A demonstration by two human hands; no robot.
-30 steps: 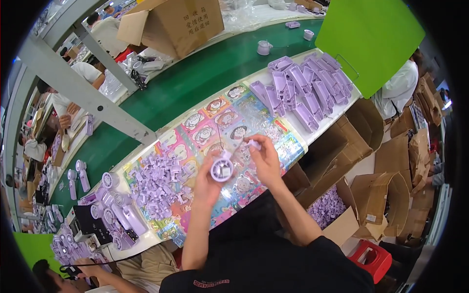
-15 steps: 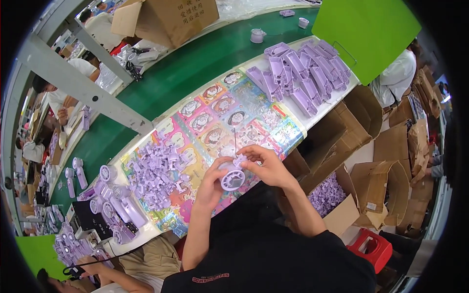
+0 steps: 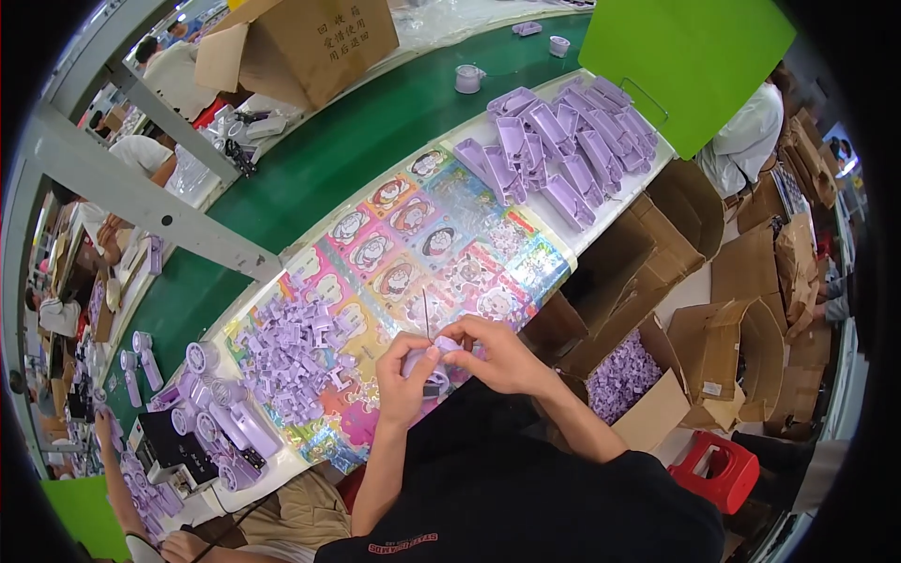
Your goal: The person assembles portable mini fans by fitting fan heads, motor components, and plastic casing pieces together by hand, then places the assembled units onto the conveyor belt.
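Low over the near edge of the table, my left hand [image 3: 402, 385] is closed around a purple round plastic housing [image 3: 434, 383], which is partly hidden by the fingers. My right hand [image 3: 502, 357] pinches a small purple plastic piece [image 3: 448, 346] against the top of that housing. The fingertips of both hands almost meet there. A thin dark wire [image 3: 425, 310] sticks up from between them. To the left of my hands, a heap of small purple plastic brackets [image 3: 300, 347] lies on the colourful printed sheet [image 3: 399, 281].
Long purple shells [image 3: 563, 150] are piled at the far right of the table. Purple round-headed housings with handles [image 3: 221, 413] lie at the left, near a co-worker's arm [image 3: 117, 479]. Beyond runs a green belt [image 3: 310, 150]. Cardboard boxes [image 3: 638, 253] and a red stool [image 3: 718, 469] stand right.
Both hands have come down closer to my body, with the housing tipped so its round face shows less. My fingertips have drawn together at its top. The co-worker's arm now reaches out at the left.
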